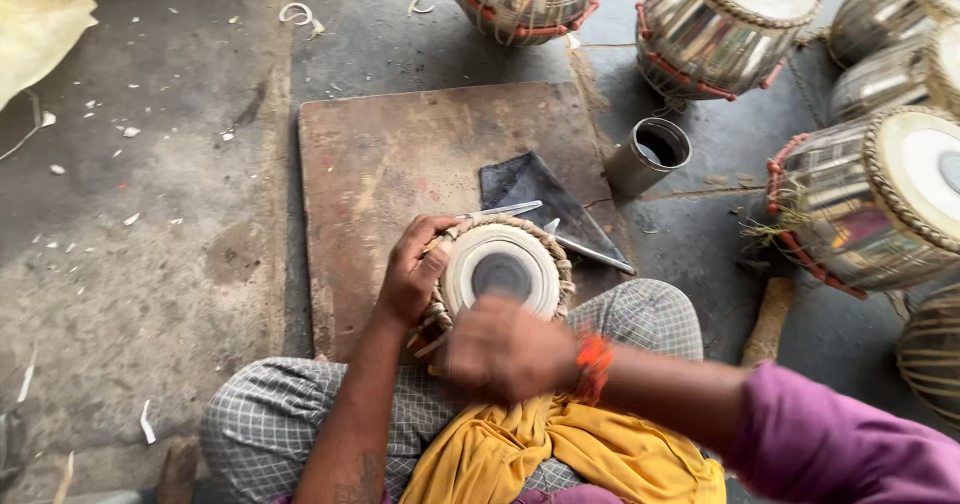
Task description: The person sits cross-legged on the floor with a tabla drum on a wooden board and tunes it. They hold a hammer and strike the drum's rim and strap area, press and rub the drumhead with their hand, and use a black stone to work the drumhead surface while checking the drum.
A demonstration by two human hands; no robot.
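Note:
A small drum (502, 269) with a pale skin, a dark round centre and a braided rim rests on my lap, tilted up toward me. My left hand (412, 272) grips its left rim and side. My right hand (503, 348) is blurred, fingers closed, at the drum's near edge; whether it holds anything is hidden by blur. An orange band (592, 364) circles my right wrist. A yellow cloth (560, 454) lies over my checked trousers.
A worn brown board (390, 164) lies on the concrete floor with a dark cloth (530, 189) and metal tools (590, 252) on it. A metal cup (650, 154) stands to the right. Several shiny metal drums (860, 204) crowd the back and right. A wooden handle (768, 319) lies nearby.

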